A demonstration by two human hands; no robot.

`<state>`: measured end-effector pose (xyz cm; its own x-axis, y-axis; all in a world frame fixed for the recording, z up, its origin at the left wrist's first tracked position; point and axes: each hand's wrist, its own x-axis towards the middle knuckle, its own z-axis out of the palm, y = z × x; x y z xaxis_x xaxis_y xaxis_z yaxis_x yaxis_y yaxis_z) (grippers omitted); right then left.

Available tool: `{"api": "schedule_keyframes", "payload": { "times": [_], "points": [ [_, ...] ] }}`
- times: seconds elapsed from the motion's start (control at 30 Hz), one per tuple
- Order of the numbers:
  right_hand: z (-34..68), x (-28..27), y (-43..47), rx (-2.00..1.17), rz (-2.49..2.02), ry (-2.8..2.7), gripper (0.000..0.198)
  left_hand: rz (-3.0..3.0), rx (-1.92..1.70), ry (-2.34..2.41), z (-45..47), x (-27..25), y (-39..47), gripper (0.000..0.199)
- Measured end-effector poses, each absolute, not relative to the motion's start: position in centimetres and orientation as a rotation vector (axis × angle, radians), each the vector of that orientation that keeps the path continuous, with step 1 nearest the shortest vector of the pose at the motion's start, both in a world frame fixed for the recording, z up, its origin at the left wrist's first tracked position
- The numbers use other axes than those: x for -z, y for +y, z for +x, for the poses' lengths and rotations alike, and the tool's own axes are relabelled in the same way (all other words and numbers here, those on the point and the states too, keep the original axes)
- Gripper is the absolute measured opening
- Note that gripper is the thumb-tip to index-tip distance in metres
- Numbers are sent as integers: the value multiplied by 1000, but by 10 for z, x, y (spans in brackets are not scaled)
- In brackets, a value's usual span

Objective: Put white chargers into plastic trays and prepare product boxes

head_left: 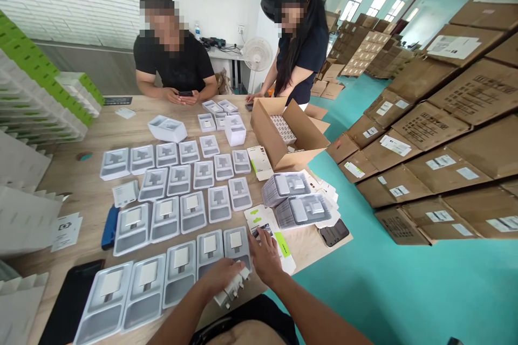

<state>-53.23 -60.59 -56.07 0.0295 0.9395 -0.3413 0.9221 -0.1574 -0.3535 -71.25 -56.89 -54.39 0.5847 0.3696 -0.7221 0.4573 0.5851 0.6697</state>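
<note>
White plugs point(230, 289): bunched in the left hand point(222, 276), just off the near-left corner of the printed sleeve point(284, 243); blocky, smooth bodies with stubby prongs jutting out.
Left fingers: clasped around the bunch, thumb on top; the exact count is hard to tell, since the hand covers part of it.
Right hand point(265, 250): laid over the left part of the sleeve, fingers loosely spread, grasping nothing that shows.
Grip on the bunch: a firm but light hold seems best, prongs turned away from the palm, so that one plug can be eased off without spilling the others.
Fit in a recess: judging by the trays that bear plugs, one sits well with its broad face up, squared and level; pressing on the body rather than the thin rim should spare the moulding.
Nearest tray point(244, 253): just left of the sleeve, a plug lying in its upper recess.
Front-row trays point(141, 307): farther left of the sleeve, grey, thin-walled and round-cornered, with a smooth well below each plug.
Farther trays point(219, 214): beyond the sleeve and to its left, plug-shaped hollows showing.
Nested trays point(297, 219): just behind the sleeve, rightward, their stacked edges ribbed.
Phone point(334, 233): right of the sleeve, a dark, glossy slab.
Open carton point(303, 154): well beyond the sleeve, brown board with flaps spread.
</note>
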Motion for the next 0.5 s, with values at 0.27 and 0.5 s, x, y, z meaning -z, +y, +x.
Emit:
{"api": "schedule_keyframes", "payload": {
  "times": [0.27,0.5],
  "points": [
    [-537,497,-595,-1029,-1975,-1624,34,639,-114,917,-745,504,-561,55],
    [-547,430,-574,-1683,-1349,-1668,25,484,-215,815,-759,481,-559,64]
  ]
}}
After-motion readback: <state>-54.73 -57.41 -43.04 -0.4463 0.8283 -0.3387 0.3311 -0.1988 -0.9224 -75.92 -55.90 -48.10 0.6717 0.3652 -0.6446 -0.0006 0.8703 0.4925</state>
